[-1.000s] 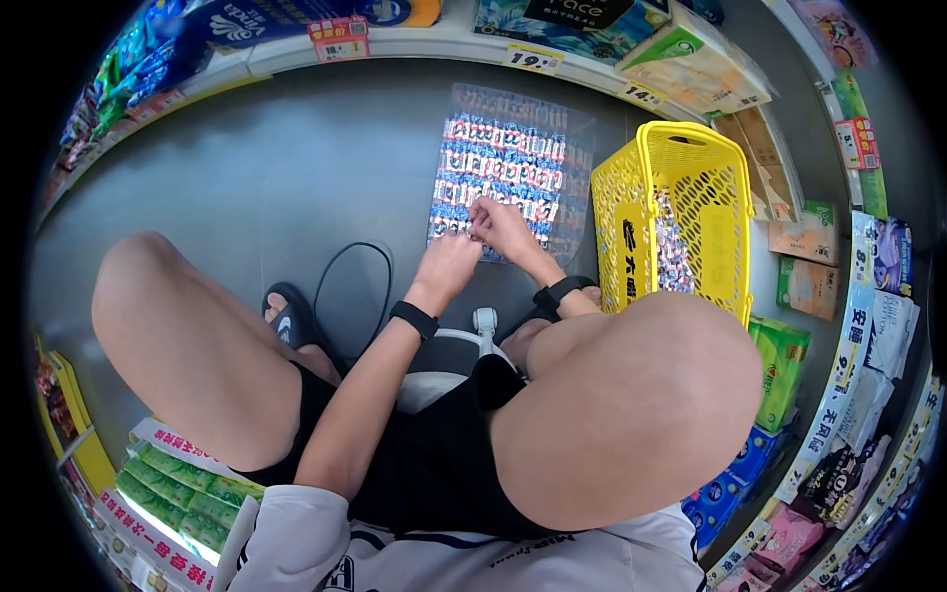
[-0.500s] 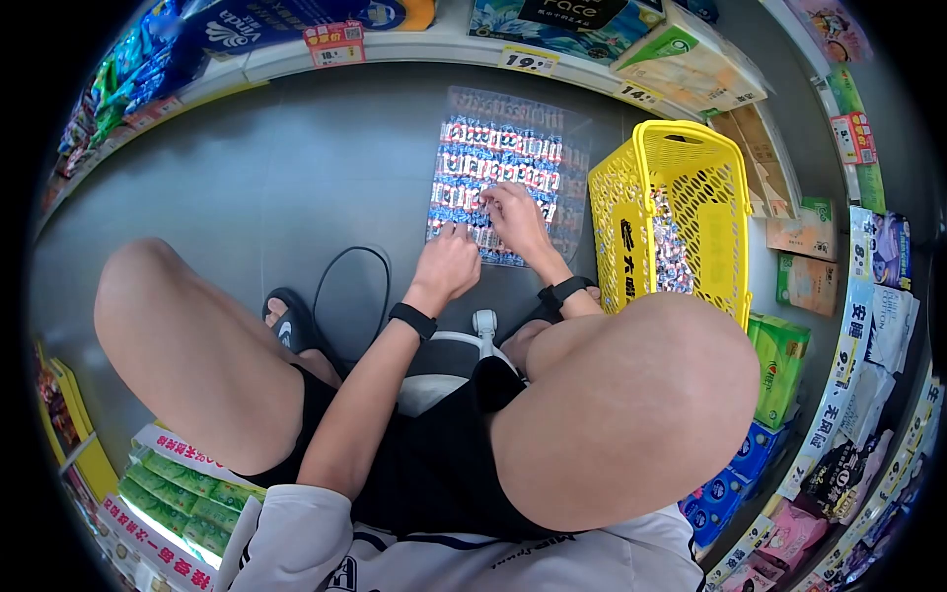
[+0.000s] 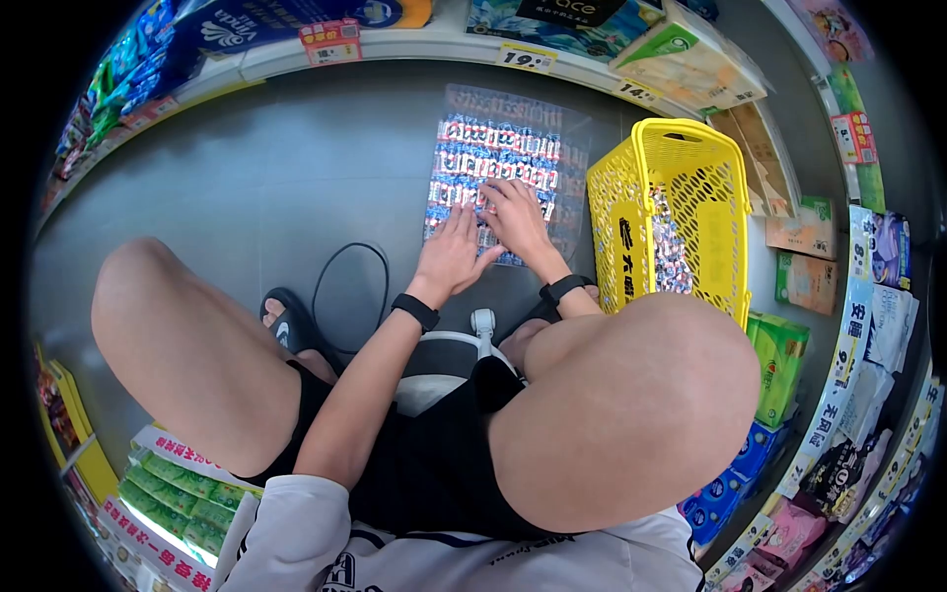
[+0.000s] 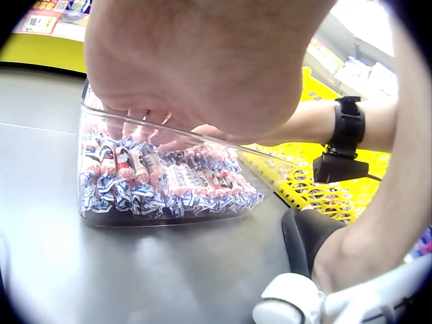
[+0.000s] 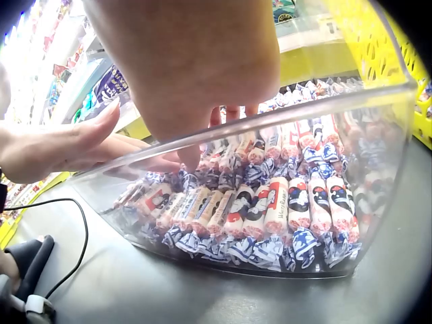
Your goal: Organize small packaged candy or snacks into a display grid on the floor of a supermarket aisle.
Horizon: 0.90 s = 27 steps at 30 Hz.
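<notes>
A clear plastic box (image 5: 378, 108) stands on the grey floor, holding rows of wrapped candies (image 3: 498, 158) with blue-and-white twisted ends. My left hand (image 3: 454, 255) lies over the near left part of the rows, fingers extended and thumb spread to the right. Beside it, my right hand (image 3: 515, 219) reaches in a little farther, its fingers stretched over the candies. Through the box wall in the left wrist view, fingertips show right at the tops of the candies (image 4: 138, 165). Neither hand has its fingers curled round a candy.
A yellow perforated basket (image 3: 617, 217) with more candies (image 3: 671, 247) inside stands right of the box. Shelves with tissue packs (image 3: 691, 64) line the back and right. Near my feet are a black cable (image 3: 388, 271) and a white caster (image 3: 483, 320).
The hands were together with fingertips meeting, then parted. The right moved slightly right and forward; the left's curled fingers have straightened and moved forward over the candies.
</notes>
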Motion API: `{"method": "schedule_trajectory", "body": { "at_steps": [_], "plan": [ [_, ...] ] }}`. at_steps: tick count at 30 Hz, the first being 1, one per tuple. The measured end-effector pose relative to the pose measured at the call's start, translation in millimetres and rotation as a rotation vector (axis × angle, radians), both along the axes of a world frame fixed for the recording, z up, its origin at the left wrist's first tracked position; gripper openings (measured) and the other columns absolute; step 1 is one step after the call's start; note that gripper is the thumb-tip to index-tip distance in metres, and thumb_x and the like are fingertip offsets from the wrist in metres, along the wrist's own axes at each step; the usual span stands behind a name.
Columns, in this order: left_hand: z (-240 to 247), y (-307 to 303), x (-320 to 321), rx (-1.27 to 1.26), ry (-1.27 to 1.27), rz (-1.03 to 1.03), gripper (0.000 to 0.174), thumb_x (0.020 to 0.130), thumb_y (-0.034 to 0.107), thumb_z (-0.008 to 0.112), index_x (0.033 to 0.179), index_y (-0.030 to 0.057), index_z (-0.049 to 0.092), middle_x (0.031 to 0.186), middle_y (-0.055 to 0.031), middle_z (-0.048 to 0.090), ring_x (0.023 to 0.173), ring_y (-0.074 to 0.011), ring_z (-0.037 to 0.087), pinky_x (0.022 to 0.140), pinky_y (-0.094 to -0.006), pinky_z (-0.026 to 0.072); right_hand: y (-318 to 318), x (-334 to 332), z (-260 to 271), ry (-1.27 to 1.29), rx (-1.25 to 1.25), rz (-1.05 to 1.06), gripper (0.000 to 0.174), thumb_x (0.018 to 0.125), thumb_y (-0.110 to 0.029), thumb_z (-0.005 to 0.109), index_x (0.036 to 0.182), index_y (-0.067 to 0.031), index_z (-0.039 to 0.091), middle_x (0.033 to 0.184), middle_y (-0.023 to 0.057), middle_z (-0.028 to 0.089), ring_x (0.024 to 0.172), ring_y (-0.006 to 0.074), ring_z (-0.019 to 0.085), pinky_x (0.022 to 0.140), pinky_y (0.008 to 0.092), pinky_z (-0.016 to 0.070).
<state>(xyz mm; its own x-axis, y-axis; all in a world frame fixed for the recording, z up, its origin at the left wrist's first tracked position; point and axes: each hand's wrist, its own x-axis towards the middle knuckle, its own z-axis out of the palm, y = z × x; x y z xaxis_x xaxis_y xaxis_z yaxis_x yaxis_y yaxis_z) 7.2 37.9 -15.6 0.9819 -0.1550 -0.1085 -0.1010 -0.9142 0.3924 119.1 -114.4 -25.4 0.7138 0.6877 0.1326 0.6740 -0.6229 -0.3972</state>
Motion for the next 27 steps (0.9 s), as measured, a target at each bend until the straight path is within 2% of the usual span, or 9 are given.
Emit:
{"method": "schedule_trajectory", "body": {
  "at_steps": [6, 8, 15, 17, 20, 24, 27],
  "plan": [
    [1.3, 1.4, 0.3, 0.008, -0.002, -0.006, 0.085, 0.108, 0.060, 0.041, 0.149, -0.0139, 0.047, 0.161, -0.0296, 0.041, 0.153, -0.0430, 0.036, 0.123, -0.0483, 0.0357, 0.9, -1.7, 3.1, 0.017, 0.016, 0.004, 0.046, 0.084, -0.015, 0.077, 0.129, -0.0080, 0.070, 0.132, 0.0081, 0.066, 0.123, 0.0290, 0.058, 0.104, 0.0436, 0.0440],
    [2.6, 1.8, 0.7, 0.001, 0.015, -0.008, 0.084, 0.108, 0.059, 0.042, 0.149, -0.0135, 0.047, 0.161, -0.0293, 0.041, 0.152, -0.0427, 0.037, 0.122, -0.0484, 0.0362, 1.5, -2.2, 1.2, -0.026, 0.045, 0.003, 0.045, 0.080, -0.017, 0.083, 0.122, -0.0067, 0.072, 0.129, 0.0067, 0.067, 0.122, 0.0276, 0.059, 0.101, 0.0434, 0.0445],
    [3.6, 1.6, 0.7, -0.012, 0.002, 0.003, 0.081, 0.108, 0.057, 0.043, 0.149, -0.0121, 0.047, 0.161, -0.0285, 0.041, 0.152, -0.0426, 0.037, 0.122, -0.0493, 0.0368, 0.2, -1.4, -2.8, 0.002, 0.079, -0.010, 0.048, 0.079, -0.017, 0.083, 0.124, -0.0067, 0.070, 0.128, 0.0081, 0.066, 0.122, 0.0286, 0.058, 0.101, 0.0437, 0.0443],
    [4.1, 1.5, 0.9, -0.015, 0.012, 0.003, 0.080, 0.108, 0.057, 0.043, 0.149, -0.0121, 0.047, 0.161, -0.0281, 0.042, 0.152, -0.0424, 0.037, 0.122, -0.0495, 0.0369, 0.8, -3.2, -1.9, 0.024, 0.069, -0.051, 0.053, 0.081, -0.018, 0.081, 0.131, -0.0076, 0.067, 0.134, 0.0093, 0.064, 0.125, 0.0297, 0.057, 0.105, 0.0431, 0.0425],
    [-1.6, 0.5, -0.2, -0.023, -0.028, 0.023, 0.079, 0.107, 0.059, 0.043, 0.145, -0.0089, 0.054, 0.158, -0.0269, 0.045, 0.151, -0.0420, 0.038, 0.121, -0.0508, 0.0381, -0.3, -3.4, -3.8, 0.046, 0.059, -0.042, 0.052, 0.081, -0.019, 0.082, 0.130, -0.0076, 0.067, 0.132, 0.0092, 0.063, 0.125, 0.0301, 0.056, 0.105, 0.0435, 0.0417],
    [-2.6, 0.9, 0.1, -0.020, -0.033, 0.018, 0.079, 0.107, 0.059, 0.043, 0.145, -0.0090, 0.054, 0.158, -0.0267, 0.045, 0.151, -0.0416, 0.038, 0.121, -0.0511, 0.0381, 0.8, -3.6, -0.9, 0.094, 0.059, -0.063, 0.051, 0.081, -0.019, 0.082, 0.128, -0.0080, 0.067, 0.131, 0.0083, 0.062, 0.126, 0.0302, 0.054, 0.106, 0.0446, 0.0404],
    [-3.1, 0.3, 0.0, -0.010, -0.026, 0.016, 0.079, 0.107, 0.059, 0.044, 0.145, -0.0095, 0.053, 0.158, -0.0266, 0.045, 0.152, -0.0409, 0.038, 0.121, -0.0503, 0.0380, 0.6, -2.9, -1.6, 0.086, 0.076, -0.054, 0.048, 0.078, -0.019, 0.085, 0.122, -0.0089, 0.068, 0.131, 0.0085, 0.061, 0.128, 0.0299, 0.052, 0.104, 0.0460, 0.0401]
  ]
}}
